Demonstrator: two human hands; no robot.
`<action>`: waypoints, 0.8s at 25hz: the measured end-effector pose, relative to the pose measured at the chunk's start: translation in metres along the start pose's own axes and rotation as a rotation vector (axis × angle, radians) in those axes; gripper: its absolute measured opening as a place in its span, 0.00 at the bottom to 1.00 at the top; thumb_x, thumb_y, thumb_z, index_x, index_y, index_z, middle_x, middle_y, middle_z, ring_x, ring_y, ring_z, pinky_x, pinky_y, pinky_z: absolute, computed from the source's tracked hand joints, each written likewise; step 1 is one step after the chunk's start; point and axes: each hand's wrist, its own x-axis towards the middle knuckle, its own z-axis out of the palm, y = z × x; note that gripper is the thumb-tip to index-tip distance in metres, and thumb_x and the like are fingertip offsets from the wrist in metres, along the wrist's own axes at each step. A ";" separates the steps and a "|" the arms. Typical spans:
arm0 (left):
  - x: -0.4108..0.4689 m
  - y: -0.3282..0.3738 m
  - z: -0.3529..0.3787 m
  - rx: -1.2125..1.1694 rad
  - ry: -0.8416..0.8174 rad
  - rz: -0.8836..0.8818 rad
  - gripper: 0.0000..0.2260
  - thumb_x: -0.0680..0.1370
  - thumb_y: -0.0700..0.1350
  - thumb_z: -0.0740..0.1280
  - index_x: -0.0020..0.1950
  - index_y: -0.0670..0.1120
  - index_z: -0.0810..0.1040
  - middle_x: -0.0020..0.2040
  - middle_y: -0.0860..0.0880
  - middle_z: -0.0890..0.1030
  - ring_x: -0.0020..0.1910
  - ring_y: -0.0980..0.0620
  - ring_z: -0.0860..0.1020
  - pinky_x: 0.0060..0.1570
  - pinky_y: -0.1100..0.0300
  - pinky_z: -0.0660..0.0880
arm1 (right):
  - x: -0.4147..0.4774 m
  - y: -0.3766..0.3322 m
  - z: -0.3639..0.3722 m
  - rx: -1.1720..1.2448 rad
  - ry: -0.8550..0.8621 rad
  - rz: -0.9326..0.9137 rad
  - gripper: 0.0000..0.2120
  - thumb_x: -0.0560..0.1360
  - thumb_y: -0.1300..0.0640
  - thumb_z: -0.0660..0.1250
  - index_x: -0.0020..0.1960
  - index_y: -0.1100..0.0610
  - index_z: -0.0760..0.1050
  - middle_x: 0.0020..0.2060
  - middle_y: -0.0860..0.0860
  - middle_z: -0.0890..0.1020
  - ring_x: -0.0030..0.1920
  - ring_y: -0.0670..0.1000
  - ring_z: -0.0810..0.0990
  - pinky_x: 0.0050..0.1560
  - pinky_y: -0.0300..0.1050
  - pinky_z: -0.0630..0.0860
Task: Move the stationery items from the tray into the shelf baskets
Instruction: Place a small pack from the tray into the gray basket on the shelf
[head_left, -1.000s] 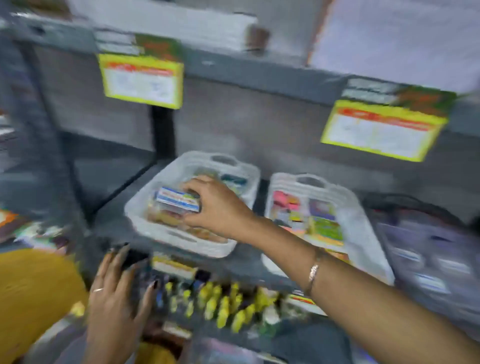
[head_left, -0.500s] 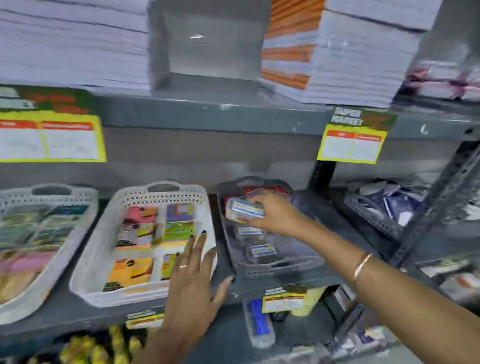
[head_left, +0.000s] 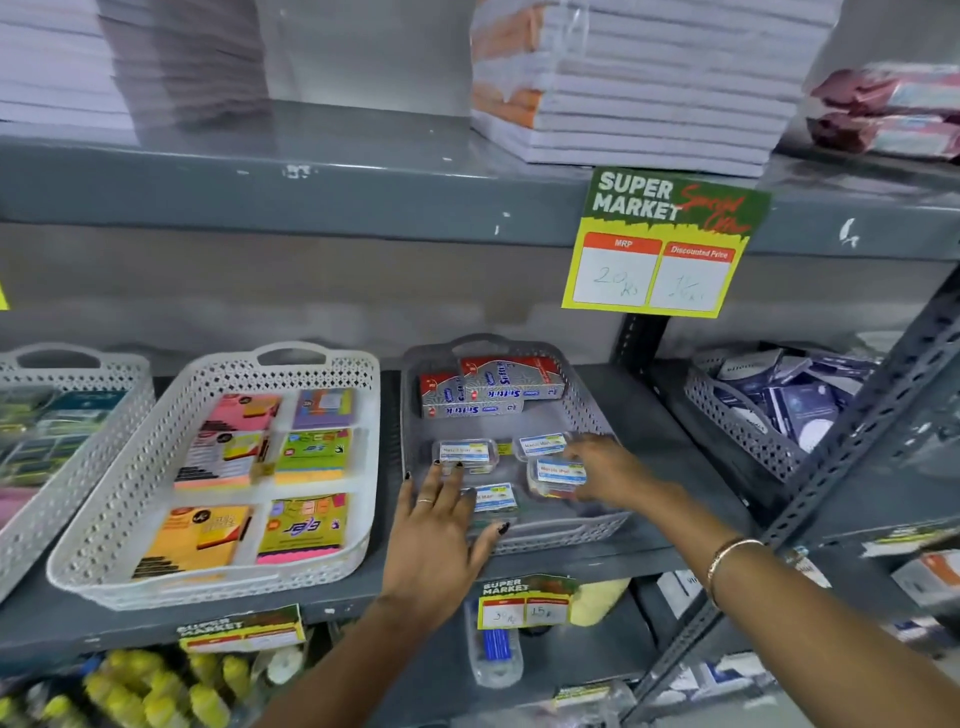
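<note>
Stationery boxes: four small clear ones with blue-and-white labels, all sitting in the front half of the grey basket (head_left: 587, 525) on the middle shelf (head_left: 311, 192). Counted out: one (head_left: 464, 454) at about 9 o'clock in the cluster, one (head_left: 542, 444) at 12, one (head_left: 558, 475) at 3, one (head_left: 496, 498) at 6. Behind those, toward the basket's 12 o'clock end, two red-and-silver cartons (head_left: 491, 392) stacked at a slant.

Right hand (head_left: 605, 470) in from 4 o'clock, fingers curled onto the 3 o'clock box, thumb side hidden, so can't tell if actually pinching or just touching. Left hand (head_left: 441, 525) flat and spread, palm down over the basket's front-left corner, fingertips (head_left: 447, 470) reaching the 9 o'clock box, gripping nothing.

At 9 o'clock of the grey one, a white basket (head_left: 104, 525) with six sticky-note packs in two columns of three. Yellow price tag (head_left: 660, 244) hanging off the upper shelf at 1 o'clock.
</note>
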 end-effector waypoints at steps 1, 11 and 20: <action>0.000 -0.001 0.000 -0.015 0.002 -0.005 0.34 0.79 0.62 0.39 0.55 0.45 0.80 0.62 0.43 0.77 0.63 0.43 0.73 0.60 0.41 0.67 | 0.001 0.001 0.005 -0.014 -0.018 -0.002 0.25 0.67 0.59 0.74 0.62 0.58 0.72 0.65 0.58 0.74 0.62 0.56 0.74 0.63 0.46 0.71; 0.001 0.000 0.004 0.015 0.040 0.002 0.33 0.76 0.63 0.41 0.60 0.46 0.77 0.60 0.47 0.79 0.66 0.47 0.69 0.69 0.45 0.55 | 0.007 0.003 0.015 0.021 -0.049 0.013 0.25 0.70 0.64 0.70 0.65 0.56 0.68 0.64 0.57 0.74 0.61 0.56 0.75 0.61 0.45 0.71; 0.000 0.001 0.004 0.034 0.092 0.010 0.36 0.75 0.65 0.38 0.60 0.47 0.77 0.61 0.48 0.78 0.69 0.48 0.66 0.69 0.47 0.51 | 0.003 0.002 0.012 -0.002 -0.064 -0.002 0.27 0.68 0.63 0.72 0.64 0.58 0.68 0.64 0.57 0.74 0.63 0.56 0.73 0.63 0.45 0.69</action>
